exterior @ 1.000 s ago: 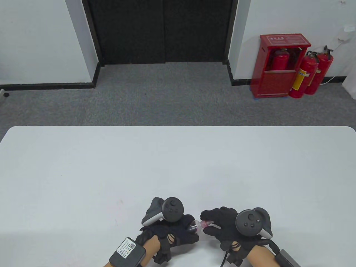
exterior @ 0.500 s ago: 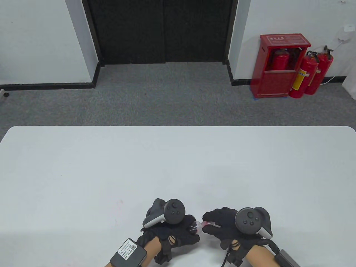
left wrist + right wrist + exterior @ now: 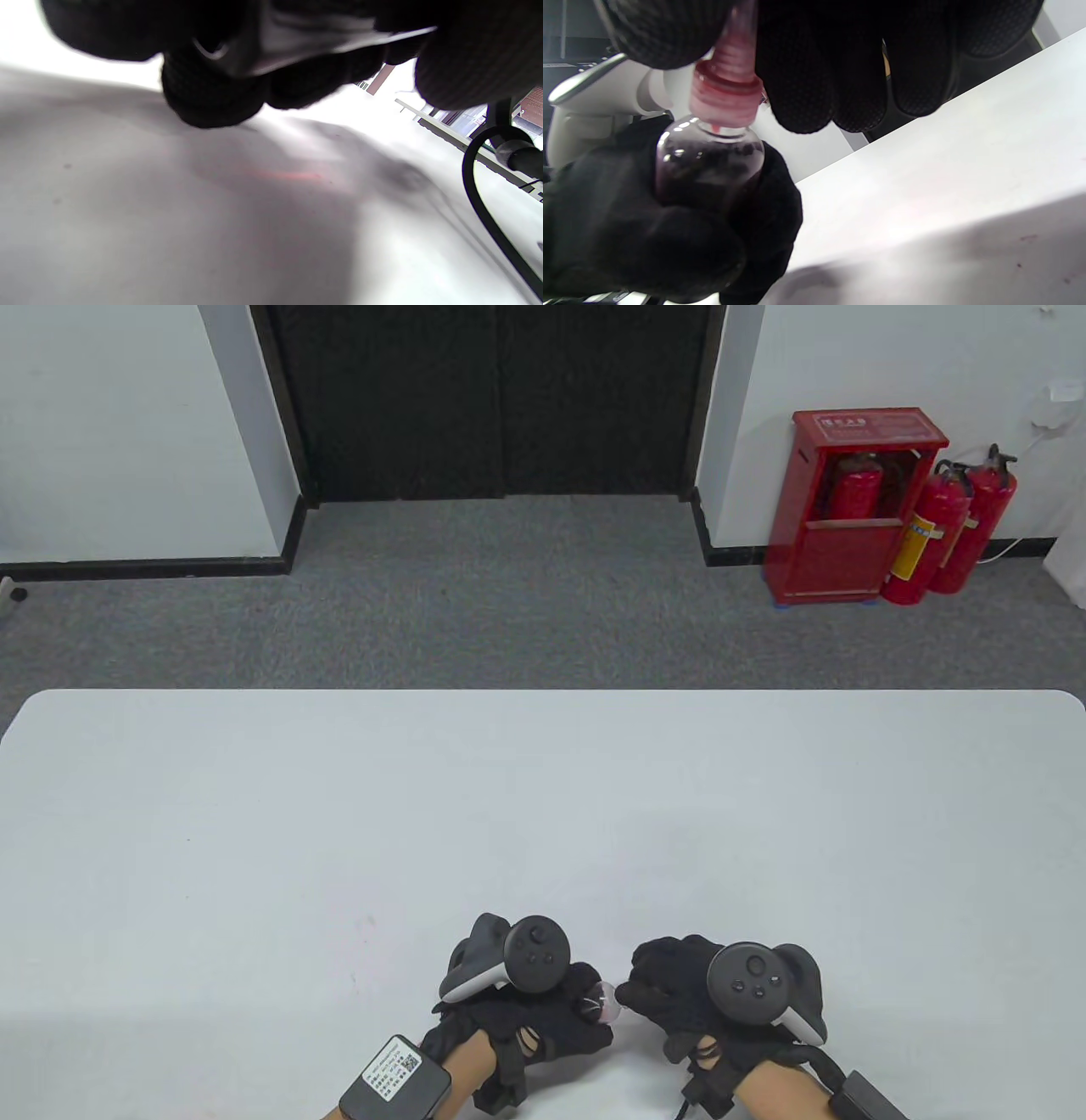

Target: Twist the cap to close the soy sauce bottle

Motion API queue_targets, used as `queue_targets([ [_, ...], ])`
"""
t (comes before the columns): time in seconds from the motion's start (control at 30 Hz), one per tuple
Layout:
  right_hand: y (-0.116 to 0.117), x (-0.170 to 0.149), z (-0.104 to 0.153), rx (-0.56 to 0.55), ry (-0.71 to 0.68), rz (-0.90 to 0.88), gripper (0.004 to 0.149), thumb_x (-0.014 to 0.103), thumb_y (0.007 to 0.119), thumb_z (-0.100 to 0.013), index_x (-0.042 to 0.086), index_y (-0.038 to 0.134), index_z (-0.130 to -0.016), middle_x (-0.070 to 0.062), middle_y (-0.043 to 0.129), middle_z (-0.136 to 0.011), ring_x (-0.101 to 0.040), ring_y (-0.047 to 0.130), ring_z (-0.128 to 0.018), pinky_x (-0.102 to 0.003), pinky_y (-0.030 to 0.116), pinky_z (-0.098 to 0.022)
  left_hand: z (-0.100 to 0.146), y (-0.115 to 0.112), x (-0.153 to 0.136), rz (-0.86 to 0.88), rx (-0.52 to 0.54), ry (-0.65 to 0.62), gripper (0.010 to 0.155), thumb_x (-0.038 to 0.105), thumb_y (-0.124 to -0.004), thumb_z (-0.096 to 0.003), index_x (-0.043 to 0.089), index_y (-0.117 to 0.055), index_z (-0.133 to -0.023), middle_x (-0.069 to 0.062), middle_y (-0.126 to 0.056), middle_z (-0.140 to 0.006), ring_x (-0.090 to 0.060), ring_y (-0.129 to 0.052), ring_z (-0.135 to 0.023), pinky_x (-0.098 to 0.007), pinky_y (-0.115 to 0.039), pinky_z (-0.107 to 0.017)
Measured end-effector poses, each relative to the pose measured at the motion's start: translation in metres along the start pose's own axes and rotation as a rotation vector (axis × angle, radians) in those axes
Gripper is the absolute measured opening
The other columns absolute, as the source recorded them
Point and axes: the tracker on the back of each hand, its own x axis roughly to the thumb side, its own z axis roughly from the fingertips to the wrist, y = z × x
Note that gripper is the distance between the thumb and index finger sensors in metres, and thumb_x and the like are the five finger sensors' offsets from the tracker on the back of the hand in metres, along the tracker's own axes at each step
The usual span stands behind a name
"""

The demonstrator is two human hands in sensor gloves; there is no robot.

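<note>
Table view shows both hands low over the white surface (image 3: 543,814), close together with the small bottle (image 3: 604,1003) bridging them: the left hand (image 3: 530,1014) is wrapped round its body, and the right hand (image 3: 679,997) is curled in at its neck end, fingertips meeting the pink top just beyond the left hand's knuckles. Little of the bottle shows between the gloves. Left wrist view is mostly blurred dark fingers (image 3: 212,93) hanging over the surface, closed round something pale; what it is cannot be made out there, and a black cable (image 3: 479,199) loops off to that hand's side. Right wrist view is the clear one: the left hand (image 3: 649,237) grips the rounded glass-clear bottle (image 3: 708,165) from below, dark soy sauce filling the visible part of it, while the right hand's fingers (image 3: 814,84) pinch the tapered pink cap (image 3: 729,84) that sits on the neck. The cap looks seated, though whether it is fully tight cannot be told. The bottle is probably light and stiff but smooth, so likely slippery against fabric gloves; a firm wrap round the body and a fingertip pinch on the cap's ridged base should give the best purchase for twisting.
</note>
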Motion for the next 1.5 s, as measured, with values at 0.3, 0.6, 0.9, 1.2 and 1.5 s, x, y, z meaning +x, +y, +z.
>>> queue_targets([
  [0.3,-0.004,-0.004,0.001,0.007,-0.046,-0.082,0.074,0.062,0.069,-0.034,0.017,0.079,-0.092,-0.016,0.085,-0.097,-0.049,0.087,-0.074,-0.069,0.066,-0.054,-0.001,0.000,-0.003,0.020,-0.004,0.018,0.051,0.074,-0.092,-0.0367,0.046,-0.085,-0.078,0.020,-0.100,-0.070,-0.012,-0.111,-0.052,-0.033,-0.092,-0.028],
  [0.6,-0.005,-0.005,0.001,0.162,-0.201,-0.087,0.069,0.035,0.089,-0.040,0.046,0.056,-0.099,-0.006,0.042,-0.119,-0.049,0.057,-0.099,-0.073,0.051,-0.063,-0.001,0.001,-0.010,0.049,-0.012,0.035,0.051,0.074,-0.092,-0.0368,0.046,-0.084,-0.079,0.020,-0.100,-0.070,-0.012,-0.111,-0.052,-0.033,-0.092,-0.028],
  [0.9,0.003,-0.005,-0.001,0.140,-0.242,-0.061,0.057,0.032,0.088,-0.040,0.038,0.071,-0.094,-0.007,0.058,-0.115,-0.048,0.070,-0.093,-0.072,0.056,-0.061,-0.001,0.002,-0.010,0.057,-0.017,0.022,0.051,0.074,-0.092,-0.0367,0.046,-0.085,-0.079,0.020,-0.100,-0.070,-0.012,-0.111,-0.052,-0.033,-0.092,-0.029],
  [1.2,0.003,-0.004,-0.001,0.136,-0.224,-0.065,0.057,0.036,0.086,-0.040,0.027,0.072,-0.094,-0.009,0.067,-0.111,-0.047,0.079,-0.087,-0.071,0.060,-0.059,0.000,0.003,-0.009,0.036,-0.019,0.022,0.052,0.074,-0.092,-0.0365,0.046,-0.085,-0.079,0.020,-0.100,-0.070,-0.012,-0.111,-0.052,-0.033,-0.092,-0.029],
  [1.5,-0.001,-0.005,-0.001,0.138,-0.200,-0.085,0.056,0.042,0.084,-0.040,0.019,0.078,-0.091,-0.010,0.074,-0.107,-0.047,0.082,-0.084,-0.071,0.061,-0.058,0.000,0.002,-0.004,0.031,-0.019,0.011,0.052,0.074,-0.092,-0.0367,0.046,-0.084,-0.079,0.019,-0.100,-0.070,-0.012,-0.111,-0.052,-0.033,-0.092,-0.029],
])
